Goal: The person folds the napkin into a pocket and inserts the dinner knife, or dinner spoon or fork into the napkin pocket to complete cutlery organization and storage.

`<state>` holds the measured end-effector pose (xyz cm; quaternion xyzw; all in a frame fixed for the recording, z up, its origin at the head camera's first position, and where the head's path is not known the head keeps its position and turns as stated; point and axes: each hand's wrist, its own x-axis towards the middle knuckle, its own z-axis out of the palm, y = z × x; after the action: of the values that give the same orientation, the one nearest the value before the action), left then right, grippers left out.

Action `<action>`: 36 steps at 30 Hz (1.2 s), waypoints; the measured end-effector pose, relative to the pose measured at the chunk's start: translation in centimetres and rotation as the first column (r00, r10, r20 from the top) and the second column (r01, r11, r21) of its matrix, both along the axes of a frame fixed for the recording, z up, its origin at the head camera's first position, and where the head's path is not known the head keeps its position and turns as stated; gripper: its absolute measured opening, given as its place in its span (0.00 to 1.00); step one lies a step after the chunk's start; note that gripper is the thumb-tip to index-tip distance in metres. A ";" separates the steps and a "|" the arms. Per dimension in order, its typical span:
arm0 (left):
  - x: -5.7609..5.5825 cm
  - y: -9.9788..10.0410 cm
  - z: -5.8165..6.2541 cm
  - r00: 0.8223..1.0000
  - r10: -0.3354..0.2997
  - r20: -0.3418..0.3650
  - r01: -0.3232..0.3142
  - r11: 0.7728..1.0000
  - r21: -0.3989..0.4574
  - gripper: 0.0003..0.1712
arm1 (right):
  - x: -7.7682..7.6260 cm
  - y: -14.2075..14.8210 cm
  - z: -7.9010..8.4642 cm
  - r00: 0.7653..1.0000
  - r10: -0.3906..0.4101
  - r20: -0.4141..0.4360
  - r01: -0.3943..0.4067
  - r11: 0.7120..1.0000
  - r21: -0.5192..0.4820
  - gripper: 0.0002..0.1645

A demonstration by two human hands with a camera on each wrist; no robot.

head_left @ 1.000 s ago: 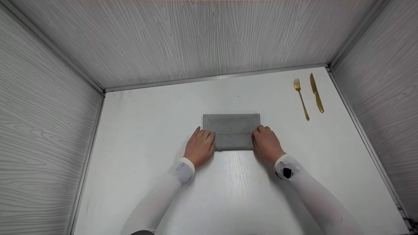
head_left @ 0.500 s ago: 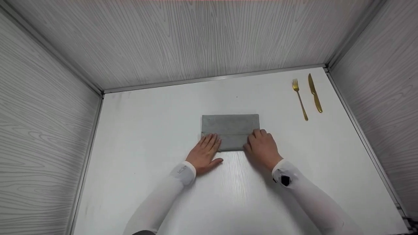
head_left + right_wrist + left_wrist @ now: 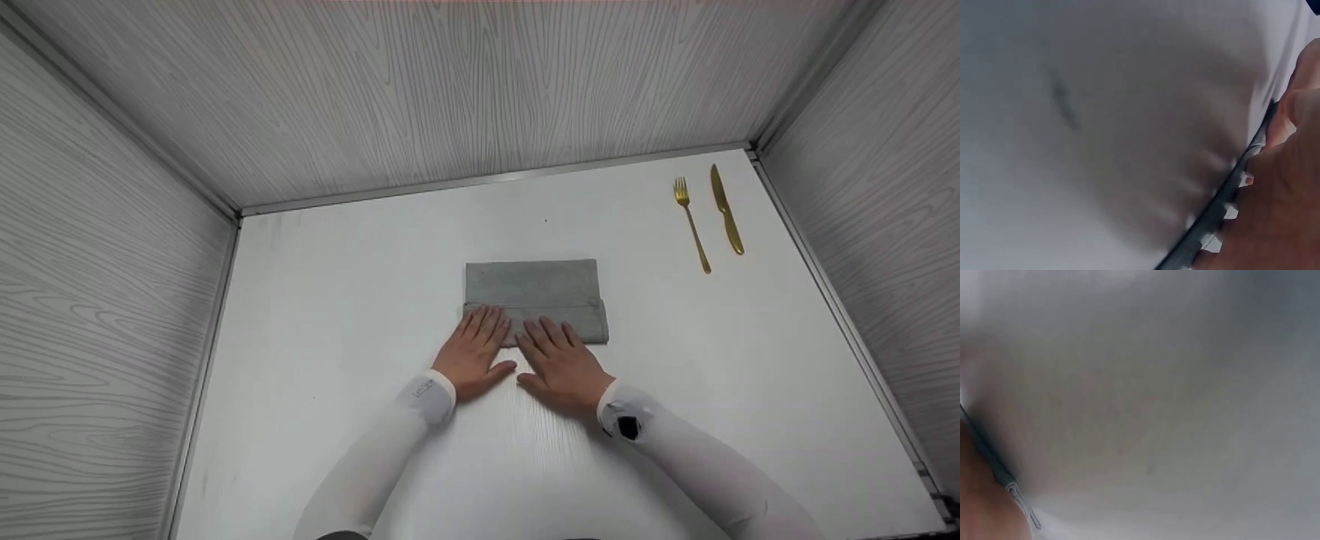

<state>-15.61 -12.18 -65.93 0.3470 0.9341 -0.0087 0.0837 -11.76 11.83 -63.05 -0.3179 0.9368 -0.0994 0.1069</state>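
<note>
A grey folded cloth [image 3: 532,281] lies flat on the white table, with a crease line running across it and its lower right part jutting out a little past the upper layer. My left hand [image 3: 472,356] rests on the cloth's lower left part, fingers straight and thumb spread toward the right. Beside it, my right hand [image 3: 564,367] lays its straight fingertips on the lower middle edge, thumb pointing left. The cloth's edge [image 3: 1002,475] shows under the hand in the left wrist view. In the right wrist view, the cloth [image 3: 1202,230] appears as a dark strip beneath the fingers.
A gold fork [image 3: 691,225] and a gold knife [image 3: 726,210] lie side by side at the table's far right. Grey wood-grain panels [image 3: 465,90] close off the back and both sides of the white table [image 3: 337,300].
Both hands have gone from gripping the cloth's side edges to lying flat on its lower part. The right hand has moved left and toward the body, uncovering the cloth's right end.
</note>
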 end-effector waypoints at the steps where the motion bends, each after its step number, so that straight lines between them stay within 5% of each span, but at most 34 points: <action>1: 0.0 0.0 0.0 1.000 0.001 0.000 -0.001 1.000 -0.005 0.50 | 0.0 0.2 -0.1 1.000 -0.002 0.005 0.002 1.000 0.001 0.45; 12: 0.0 0.4 0.1 0.997 0.056 0.057 -0.057 0.998 0.024 0.49 | -0.2 3.1 -0.9 0.997 -0.036 0.070 0.037 0.999 -0.015 0.45; 22: -0.5 0.1 0.0 0.999 0.054 -0.004 -0.054 0.998 -0.041 0.46 | -0.6 5.7 -1.3 0.971 -0.241 -0.011 0.241 0.971 0.007 0.47; 26: -0.6 -0.5 -0.3 0.998 0.066 -0.022 -0.066 0.998 -0.018 0.46 | -0.8 6.0 -1.4 0.971 -0.239 0.027 0.239 0.971 0.014 0.48; 36: -0.9 -0.6 0.6 0.993 0.103 0.059 -0.101 0.994 -0.041 0.49 | -1.3 6.5 -1.3 0.976 -0.207 0.065 0.209 0.978 -0.015 0.48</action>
<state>-16.51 -12.79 -65.34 0.2975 0.9472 -0.0115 0.1190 -13.03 18.37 -64.38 -0.2159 0.9600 -0.1301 0.1220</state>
